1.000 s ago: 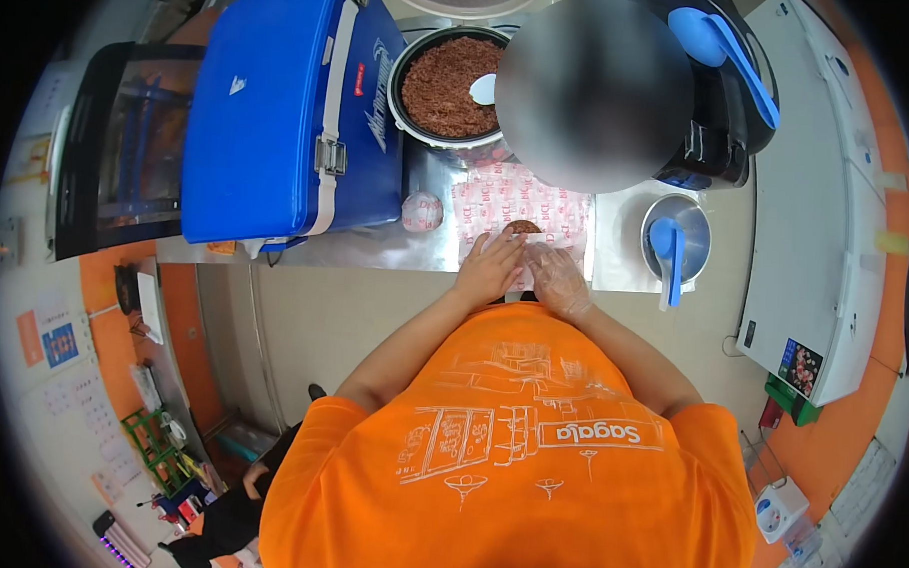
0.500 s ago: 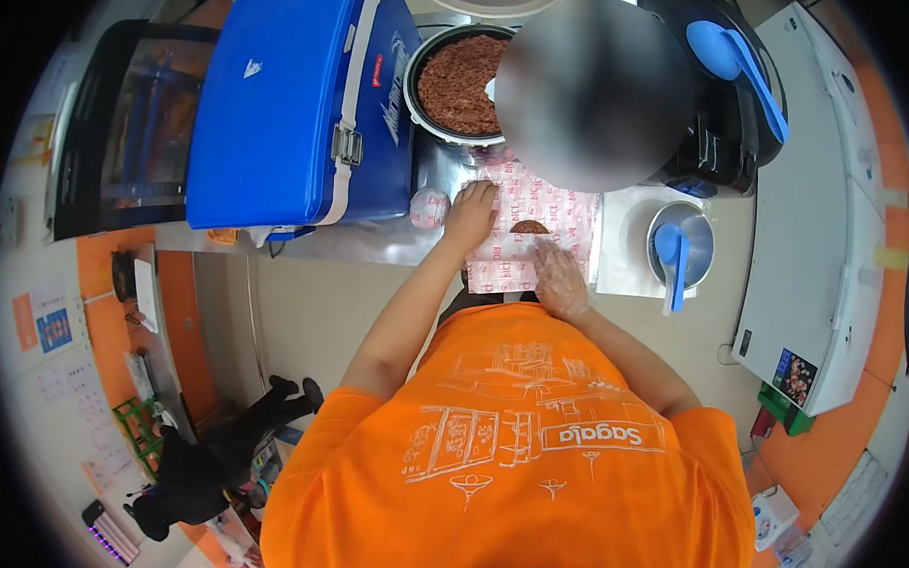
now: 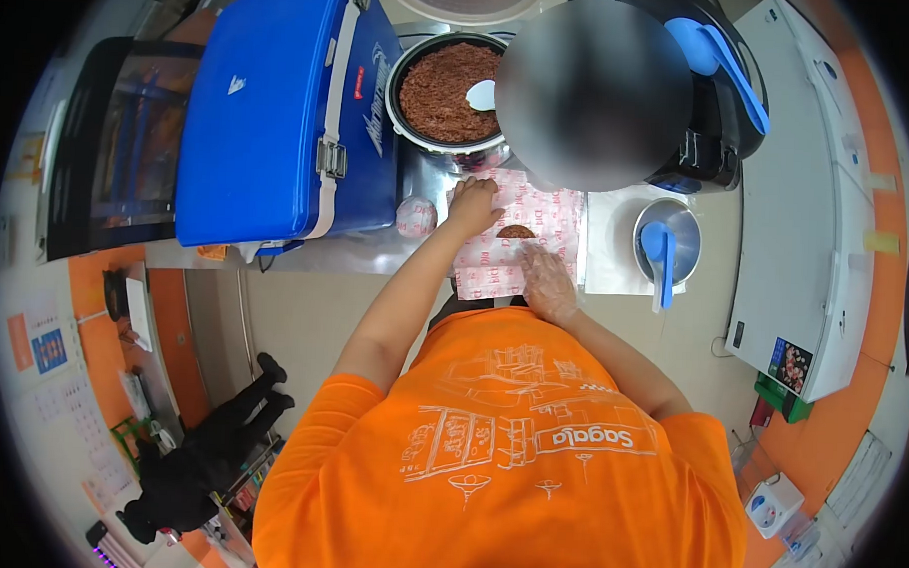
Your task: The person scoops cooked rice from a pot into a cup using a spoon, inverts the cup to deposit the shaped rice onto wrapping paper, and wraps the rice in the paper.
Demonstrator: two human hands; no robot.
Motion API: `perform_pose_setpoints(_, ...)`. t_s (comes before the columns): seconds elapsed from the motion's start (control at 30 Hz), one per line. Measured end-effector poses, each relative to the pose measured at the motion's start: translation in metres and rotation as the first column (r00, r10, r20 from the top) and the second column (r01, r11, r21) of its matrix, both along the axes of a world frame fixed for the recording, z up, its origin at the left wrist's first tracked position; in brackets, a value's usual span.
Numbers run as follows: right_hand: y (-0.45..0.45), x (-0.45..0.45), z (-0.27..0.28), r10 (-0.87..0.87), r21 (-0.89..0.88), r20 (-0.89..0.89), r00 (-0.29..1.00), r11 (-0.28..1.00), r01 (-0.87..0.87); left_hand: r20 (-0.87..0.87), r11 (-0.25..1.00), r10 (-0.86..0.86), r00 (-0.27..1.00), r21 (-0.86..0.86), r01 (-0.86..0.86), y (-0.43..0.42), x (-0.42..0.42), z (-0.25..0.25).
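Note:
Pink-and-white printed paper (image 3: 552,217) lies on the metal table, its near part folded over a brown round patty (image 3: 517,231) that shows as a half disc. My left hand (image 3: 474,206) is bare and rests on the paper's left side, fingers apart. My right hand (image 3: 550,283), in a clear glove, lies on the paper's folded part just below the patty, fingers spread. A round bundle (image 3: 416,218) in the same paper sits left of my left hand. Above the paper stands a pot of reddish-brown food (image 3: 451,92) with a white spoon (image 3: 481,96) in it.
A big blue cooler box (image 3: 255,117) stands at the left. A metal bowl (image 3: 685,232) with a blue scoop (image 3: 659,253) is at the right, near a black appliance (image 3: 714,158) bearing a blue ladle (image 3: 737,76). A person in black (image 3: 203,456) is at the lower left.
My left hand has moved away from beside my right hand, up to the paper's left side. My right hand stays on the fold. The person in black has come further into view.

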State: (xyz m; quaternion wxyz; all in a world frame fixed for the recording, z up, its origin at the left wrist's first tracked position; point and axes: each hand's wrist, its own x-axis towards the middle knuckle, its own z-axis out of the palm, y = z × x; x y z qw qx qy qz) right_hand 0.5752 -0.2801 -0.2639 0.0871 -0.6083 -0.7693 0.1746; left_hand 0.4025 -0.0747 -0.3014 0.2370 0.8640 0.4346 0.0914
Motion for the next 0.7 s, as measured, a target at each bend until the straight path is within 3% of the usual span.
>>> perform_pose_setpoints(0.2,0.002,-0.002,0.002,-0.010,-0.011,0.003,1.000,1.000,0.010,0.026,0.990,-0.126,0.992,-0.056,0.128,0.003,0.027,0.017)
perform_pose_setpoints(0.5,-0.003,0.002,-0.004,-0.007,0.011,-0.002,1.000,1.000,0.007,0.259,0.981,-0.193,0.946,0.051,0.186,-0.028,-0.006,0.036)
perform_pose_setpoints(0.7,-0.002,-0.001,-0.004,-0.005,-0.027,0.025,1.000,1.000,0.006,0.300,0.952,-0.306,0.904,0.087,0.293,-0.045,-0.017,0.049)
